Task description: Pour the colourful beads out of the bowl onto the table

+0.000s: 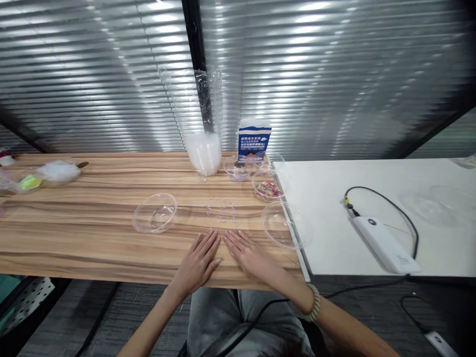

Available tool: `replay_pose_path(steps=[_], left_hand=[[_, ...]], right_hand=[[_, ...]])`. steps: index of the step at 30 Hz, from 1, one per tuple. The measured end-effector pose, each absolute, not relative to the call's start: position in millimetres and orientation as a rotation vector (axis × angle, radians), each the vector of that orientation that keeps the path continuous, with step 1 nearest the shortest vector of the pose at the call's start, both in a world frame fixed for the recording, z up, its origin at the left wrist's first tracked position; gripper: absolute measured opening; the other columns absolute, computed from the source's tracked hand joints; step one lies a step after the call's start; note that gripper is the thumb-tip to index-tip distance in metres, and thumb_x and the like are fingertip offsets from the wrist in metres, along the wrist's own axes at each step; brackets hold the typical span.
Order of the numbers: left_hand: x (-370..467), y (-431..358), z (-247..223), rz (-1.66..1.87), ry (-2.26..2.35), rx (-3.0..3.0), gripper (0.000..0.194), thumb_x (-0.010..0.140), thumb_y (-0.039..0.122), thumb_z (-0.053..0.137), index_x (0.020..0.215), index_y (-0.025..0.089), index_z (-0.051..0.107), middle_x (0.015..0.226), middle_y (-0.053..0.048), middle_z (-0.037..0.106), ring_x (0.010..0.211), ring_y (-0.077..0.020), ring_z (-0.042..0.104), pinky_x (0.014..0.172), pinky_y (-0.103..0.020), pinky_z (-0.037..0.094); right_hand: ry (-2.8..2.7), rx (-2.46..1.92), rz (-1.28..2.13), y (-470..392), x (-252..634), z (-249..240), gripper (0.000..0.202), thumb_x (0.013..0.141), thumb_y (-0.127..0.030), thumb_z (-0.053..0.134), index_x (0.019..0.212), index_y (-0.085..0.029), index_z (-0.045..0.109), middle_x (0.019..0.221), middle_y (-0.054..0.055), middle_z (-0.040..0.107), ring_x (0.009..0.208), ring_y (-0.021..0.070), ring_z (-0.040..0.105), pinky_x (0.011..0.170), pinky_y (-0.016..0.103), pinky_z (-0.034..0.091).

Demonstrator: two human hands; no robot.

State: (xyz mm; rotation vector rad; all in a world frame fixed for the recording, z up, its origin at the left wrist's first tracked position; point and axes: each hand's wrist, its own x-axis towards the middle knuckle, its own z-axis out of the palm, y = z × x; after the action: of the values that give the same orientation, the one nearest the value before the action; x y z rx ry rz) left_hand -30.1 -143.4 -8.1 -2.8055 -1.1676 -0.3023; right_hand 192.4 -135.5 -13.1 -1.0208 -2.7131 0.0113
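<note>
My left hand (197, 263) lies flat on the wooden table near its front edge, fingers stretched forward. Beside it rests my right hand (251, 257), also flat, its fingertips close to the left ones; neither hand holds anything. Just beyond the fingertips, small clear and pale pieces (223, 212) are scattered on the wood, too small to name. A clear plastic bowl (143, 218), slightly tilted, is left of them. To the right are a clear round lid or shallow bowl (268, 232) and a bowl of many-coloured small pieces (268, 191). Behind stands another clear bowl (238, 174) with small pale contents.
A bag-wrapped stack of translucent bowls (204, 153) and a blue-and-white carton (254, 141) stand at the back by the blinds. Plastic bags (59, 171) lie far left. A white table (327, 233) adjoins on the right, carrying a white power bank (385, 243) with a black cable.
</note>
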Motion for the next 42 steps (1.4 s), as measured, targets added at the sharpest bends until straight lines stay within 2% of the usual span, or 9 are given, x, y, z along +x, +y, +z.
replay_pose_path(steps=[4,9,16,21,28,32,37,42], left_hand=[[-25.8,-144.8,-6.8,-0.278,-1.102,-2.909,0.061,0.096,0.036,0.038,0.149,0.016,0.014,0.151,-0.01,0.028,0.141,-0.0235,0.023,0.115,-0.046,0.024],[-23.6,-141.2,-10.4,-0.367,-1.163,-2.91,0.059,0.097,0.034,0.037,0.149,0.017,0.015,0.148,-0.01,0.034,0.139,-0.022,0.027,0.115,-0.045,0.023],[-8.6,-121.9,-15.0,-0.42,-1.241,-2.825,0.054,0.097,0.034,0.036,0.146,0.014,0.025,0.149,-0.012,0.031,0.14,-0.0235,0.026,0.115,-0.045,0.025],[1.6,-107.7,-22.8,-0.41,-1.282,-2.818,0.055,0.097,0.038,0.035,0.143,0.009,0.031,0.148,-0.017,0.033,0.139,-0.0256,0.027,0.112,-0.046,0.029],[-12.3,-114.5,-16.7,-0.35,-1.213,-2.907,0.052,0.098,0.034,0.033,0.145,0.014,0.027,0.148,-0.013,0.034,0.139,-0.0226,0.027,0.114,-0.047,0.026],[-8.1,-113.3,-16.8,-0.434,-1.237,-2.918,0.052,0.097,0.034,0.034,0.145,0.015,0.026,0.147,-0.014,0.035,0.139,-0.0228,0.028,0.114,-0.047,0.027],[-0.6,-106.7,-21.7,-0.501,-1.345,-2.919,0.052,0.097,0.038,0.036,0.143,0.015,0.031,0.145,-0.015,0.039,0.137,-0.0253,0.033,0.11,-0.047,0.034],[4.3,-116.7,-18.3,-0.506,-1.392,-3.003,0.05,0.097,0.036,0.035,0.144,0.017,0.031,0.145,-0.013,0.04,0.135,-0.0228,0.035,0.111,-0.045,0.035]], right_hand=[[-2.705,-1.017,0.014,-156.0,208.3,-14.6,0.052,0.086,-0.006,0.04,0.139,-0.003,0.039,0.144,0.018,0.041,0.134,0.0253,0.036,0.111,0.045,0.035],[-2.612,-1.17,0.005,-172.7,229.7,-21.9,0.046,0.093,-0.013,0.038,0.139,-0.007,0.041,0.144,0.015,0.042,0.135,0.0237,0.036,0.11,0.043,0.037],[-2.565,-1.282,-0.037,-166.9,221.4,-15.5,0.05,0.095,-0.021,0.039,0.141,-0.002,0.035,0.15,0.017,0.028,0.14,0.0281,0.024,0.111,0.044,0.034],[-2.49,-1.291,0.008,-151.7,200.7,-13.5,0.05,0.096,-0.025,0.037,0.14,-0.002,0.038,0.146,0.018,0.036,0.137,0.0264,0.031,0.112,0.045,0.033],[-2.47,-1.273,0.046,-151.9,200.4,-25.0,0.051,0.095,-0.028,0.04,0.14,-0.003,0.038,0.146,0.017,0.038,0.138,0.0245,0.029,0.113,0.044,0.032],[-2.449,-1.288,0.039,-150.4,198.0,-23.1,0.051,0.095,-0.026,0.04,0.14,-0.004,0.038,0.146,0.018,0.036,0.139,0.0247,0.026,0.114,0.045,0.029],[-2.436,-1.339,0.029,-146.4,196.0,-24.1,0.05,0.096,-0.029,0.038,0.138,-0.001,0.041,0.144,0.019,0.04,0.137,0.0261,0.031,0.113,0.046,0.031],[-2.445,-1.328,0.023,-149.9,200.9,-23.3,0.049,0.096,-0.028,0.038,0.137,-0.002,0.042,0.143,0.018,0.042,0.136,0.0264,0.034,0.113,0.046,0.031]])
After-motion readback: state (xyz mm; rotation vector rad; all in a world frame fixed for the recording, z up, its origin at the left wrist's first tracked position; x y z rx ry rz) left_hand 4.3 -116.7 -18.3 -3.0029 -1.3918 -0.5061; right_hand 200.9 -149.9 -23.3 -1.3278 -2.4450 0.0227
